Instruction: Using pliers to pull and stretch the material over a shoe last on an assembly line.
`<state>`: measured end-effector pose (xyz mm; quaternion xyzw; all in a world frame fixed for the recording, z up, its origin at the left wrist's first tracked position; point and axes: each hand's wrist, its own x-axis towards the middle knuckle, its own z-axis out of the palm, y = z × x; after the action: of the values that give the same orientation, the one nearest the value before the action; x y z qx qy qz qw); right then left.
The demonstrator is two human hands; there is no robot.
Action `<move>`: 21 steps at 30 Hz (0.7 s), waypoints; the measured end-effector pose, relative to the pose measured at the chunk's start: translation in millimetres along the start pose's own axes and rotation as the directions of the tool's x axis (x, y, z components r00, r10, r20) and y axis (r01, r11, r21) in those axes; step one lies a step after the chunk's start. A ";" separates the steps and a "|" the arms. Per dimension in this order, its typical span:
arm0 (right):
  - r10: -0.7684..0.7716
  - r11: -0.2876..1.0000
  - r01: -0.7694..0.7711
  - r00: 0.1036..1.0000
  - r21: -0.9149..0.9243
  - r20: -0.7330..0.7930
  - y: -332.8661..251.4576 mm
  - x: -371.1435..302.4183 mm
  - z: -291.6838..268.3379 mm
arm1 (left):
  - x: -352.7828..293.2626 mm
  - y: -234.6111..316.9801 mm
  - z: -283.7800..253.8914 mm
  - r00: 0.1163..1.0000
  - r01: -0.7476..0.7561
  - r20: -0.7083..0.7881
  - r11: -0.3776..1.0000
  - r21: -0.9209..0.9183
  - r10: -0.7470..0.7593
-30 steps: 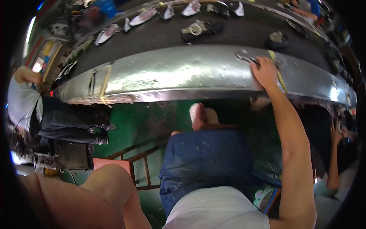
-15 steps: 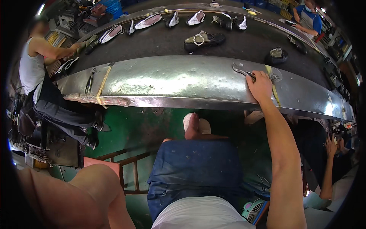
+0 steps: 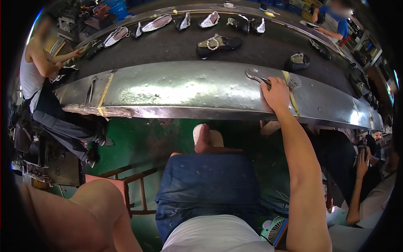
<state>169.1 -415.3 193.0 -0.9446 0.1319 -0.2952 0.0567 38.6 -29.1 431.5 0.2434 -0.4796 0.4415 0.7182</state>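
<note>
Against the metal ledge [image 3: 168, 90], the loose shoes [image 3: 209, 19] on the dark belt [image 3: 168, 49] have slid slightly rightward, while the right hand [image 3: 278, 93] keeps its place and the whole view has swung a little. Under that hand lies a pincer-like tool [image 3: 257, 78], flat on the ledge, its hooked bare-metal head pointing left toward the belt. The fingers are curled loosely around its dark handle; the palm's contact is hidden. The tool looks rigid and hard to damage, probably dense for its size and smooth enough to slide on the metal; the handle, well back from the head, seems the place to grip.

Just beside the hand are a yellow strip [image 3: 294, 104] and a clear round dish [image 3: 295, 82], its contents too small to tell. Beyond, a black-and-olive shoe [image 3: 228, 43] with a beaded strap sits alone on the belt, another dark shoe [image 3: 297, 62] to its right.

The left hand is out of view, so its state cannot be told. A blue apron [image 3: 210, 176] covers the lap; a co-worker in a pale vest [image 3: 35, 63] reaches toward the belt at far left.
</note>
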 end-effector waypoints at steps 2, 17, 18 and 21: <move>0.015 0.999 -0.015 1.000 0.033 0.008 -0.8 1.5 -3.6 | 3.4 -5.7 2.9 0.999 -0.025 0.032 1.000 0.012 0.025; -0.011 0.999 0.011 1.000 0.034 0.000 4.4 -4.1 -8.4 | 16.7 -7.1 4.1 0.976 -0.216 0.059 0.971 0.104 0.210; -0.014 0.999 0.014 1.000 0.042 -0.010 2.5 -4.5 -10.9 | 17.9 -5.2 0.1 0.977 -0.209 0.052 0.972 0.110 0.204; -0.017 0.998 0.018 1.000 0.062 -0.016 2.3 4.9 -10.1 | 18.9 -9.8 4.9 0.968 -0.250 0.047 0.957 0.149 0.245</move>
<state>166.7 -419.2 203.5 -0.9412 0.1151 -0.3069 0.0824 47.6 -30.2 451.4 0.2423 -0.4809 0.5601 0.6296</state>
